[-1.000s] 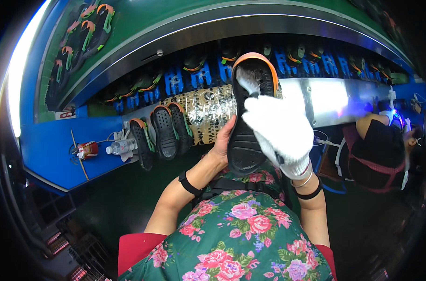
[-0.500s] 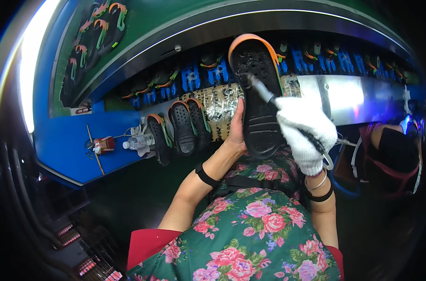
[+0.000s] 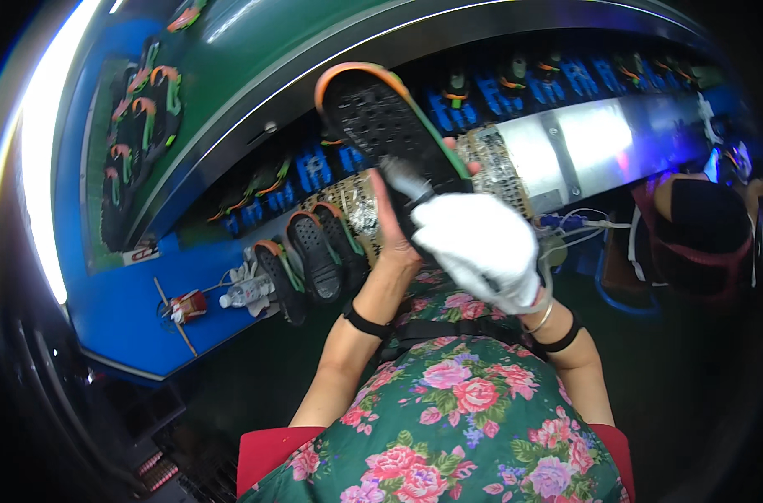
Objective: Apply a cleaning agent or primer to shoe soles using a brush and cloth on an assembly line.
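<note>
Black shoe sole (image 3: 380, 126) in both hands

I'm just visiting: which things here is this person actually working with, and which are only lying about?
In use: black shoe sole, bare left hand, gloved right hand, brush.
Lying about: three soles, water bottle, small red thing.

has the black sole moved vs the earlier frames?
Yes. The black sole with the orange rim has swung left: its toe was over the silver panel edge, now it lies well left of it. The left hand holds it, the gloved right hand brushes it.
</note>
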The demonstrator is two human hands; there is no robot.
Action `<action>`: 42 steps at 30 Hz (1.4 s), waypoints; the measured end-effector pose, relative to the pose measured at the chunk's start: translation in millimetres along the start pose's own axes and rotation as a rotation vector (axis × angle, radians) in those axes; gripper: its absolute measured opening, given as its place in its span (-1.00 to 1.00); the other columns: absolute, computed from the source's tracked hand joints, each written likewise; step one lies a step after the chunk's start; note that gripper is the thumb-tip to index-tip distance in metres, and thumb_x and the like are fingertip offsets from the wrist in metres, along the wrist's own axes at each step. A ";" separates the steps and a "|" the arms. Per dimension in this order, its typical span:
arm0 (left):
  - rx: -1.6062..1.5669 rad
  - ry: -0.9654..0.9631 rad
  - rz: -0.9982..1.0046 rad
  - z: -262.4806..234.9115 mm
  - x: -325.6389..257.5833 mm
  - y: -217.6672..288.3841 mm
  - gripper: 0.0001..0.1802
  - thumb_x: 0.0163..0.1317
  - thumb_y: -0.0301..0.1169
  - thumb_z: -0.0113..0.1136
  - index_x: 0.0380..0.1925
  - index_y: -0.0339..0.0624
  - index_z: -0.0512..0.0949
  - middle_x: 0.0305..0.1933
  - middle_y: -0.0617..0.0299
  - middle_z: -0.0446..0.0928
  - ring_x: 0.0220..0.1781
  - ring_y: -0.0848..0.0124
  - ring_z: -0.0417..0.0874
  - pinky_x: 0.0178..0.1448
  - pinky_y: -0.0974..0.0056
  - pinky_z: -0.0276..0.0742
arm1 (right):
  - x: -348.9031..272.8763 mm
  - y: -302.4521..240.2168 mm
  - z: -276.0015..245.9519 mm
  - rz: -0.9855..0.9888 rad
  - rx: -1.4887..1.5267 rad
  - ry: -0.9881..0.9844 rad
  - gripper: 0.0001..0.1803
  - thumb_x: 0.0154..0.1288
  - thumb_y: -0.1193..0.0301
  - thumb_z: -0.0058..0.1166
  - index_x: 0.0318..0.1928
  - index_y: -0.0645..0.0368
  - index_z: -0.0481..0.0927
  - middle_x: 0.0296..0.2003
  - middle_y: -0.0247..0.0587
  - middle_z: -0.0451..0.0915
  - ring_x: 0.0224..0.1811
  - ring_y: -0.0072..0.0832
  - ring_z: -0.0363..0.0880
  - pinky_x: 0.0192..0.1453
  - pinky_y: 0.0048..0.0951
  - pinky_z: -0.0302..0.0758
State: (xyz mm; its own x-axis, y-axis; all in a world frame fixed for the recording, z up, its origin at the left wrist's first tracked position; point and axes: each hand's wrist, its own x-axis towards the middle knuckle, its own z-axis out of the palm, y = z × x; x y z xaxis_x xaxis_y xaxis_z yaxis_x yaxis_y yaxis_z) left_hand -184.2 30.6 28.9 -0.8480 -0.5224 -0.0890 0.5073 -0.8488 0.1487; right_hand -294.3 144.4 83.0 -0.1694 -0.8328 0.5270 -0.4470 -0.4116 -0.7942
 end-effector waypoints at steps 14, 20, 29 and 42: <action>-0.026 -0.143 -0.020 -2.9 18.0 25.3 0.16 0.24 0.58 -0.12 0.51 -0.17 0.18 0.25 -0.36 0.48 0.14 -0.25 0.63 0.12 -0.23 0.68 | -3.4 10.3 -6.9 -0.010 0.154 -0.034 -0.72 0.16 0.52 0.41 -0.08 0.08 0.82 -0.08 -0.23 0.80 -0.06 -0.26 0.78 0.08 -0.28 0.67; -0.007 -0.044 -0.005 5.3 21.7 26.7 0.08 0.31 0.50 -0.10 0.53 -0.13 0.19 0.44 -0.28 0.32 0.16 -0.27 0.60 0.10 -0.24 0.70 | -10.0 5.0 7.5 -0.047 0.114 -0.027 -0.63 0.21 0.51 0.36 0.05 0.05 0.77 -0.02 -0.27 0.79 -0.02 -0.30 0.76 0.12 -0.29 0.66; 0.205 -0.179 -0.045 -0.7 21.1 45.7 0.14 0.28 0.39 0.11 0.58 -0.22 0.07 0.56 -0.14 0.21 0.25 -0.30 0.51 0.20 -0.25 0.61 | -9.8 12.1 8.4 -0.155 -0.037 -0.016 -0.72 0.17 0.49 0.41 -0.07 0.01 0.81 -0.08 -0.29 0.80 -0.07 -0.24 0.78 0.05 -0.27 0.69; 0.088 -0.325 -0.309 -26.0 35.1 50.8 0.06 0.32 0.29 0.02 0.58 -0.26 0.09 0.51 -0.40 0.22 0.28 -0.38 0.56 0.30 -0.24 0.62 | -15.8 2.4 -2.0 -0.166 -0.062 -0.220 -0.64 0.21 0.54 0.31 0.04 0.07 0.78 -0.05 -0.18 0.79 0.01 -0.24 0.77 0.07 -0.29 0.69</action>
State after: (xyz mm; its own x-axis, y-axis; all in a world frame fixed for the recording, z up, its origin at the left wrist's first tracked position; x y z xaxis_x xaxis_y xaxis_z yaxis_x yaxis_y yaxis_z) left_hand -184.2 -33.0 7.7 -0.9687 -0.1813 0.1694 0.2200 -0.9434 0.2483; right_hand -294.5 157.3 73.4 0.1022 -0.8191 0.5645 -0.5070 -0.5311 -0.6789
